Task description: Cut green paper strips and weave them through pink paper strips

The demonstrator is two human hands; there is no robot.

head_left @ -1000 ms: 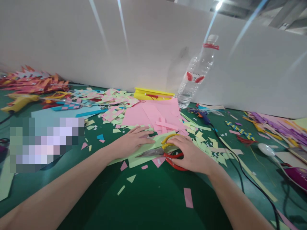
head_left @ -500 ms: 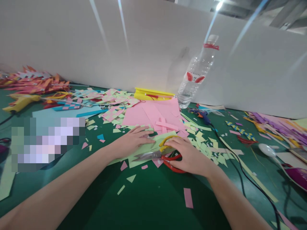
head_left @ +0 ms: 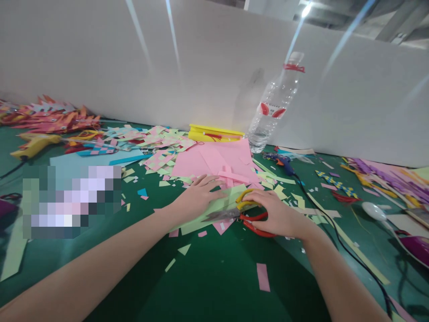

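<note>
My left hand lies with its fingers spread on a light green paper. My right hand is closed round the yellow and red handles of the scissors. Their blades point left over the green paper, close to my left hand, and look nearly closed. Behind both hands lies a pink sheet with pink strips crossing on it. Small green and pink scraps are scattered around the paper.
A plastic bottle leans against the grey partition. A yellow glue gun lies at left, a blue glue gun at right with its black cable running forward. A white spoon is at far right.
Both hands and the scissors have moved a little to the right. The scissors are still in my right hand, and my left hand is still on the paper.
</note>
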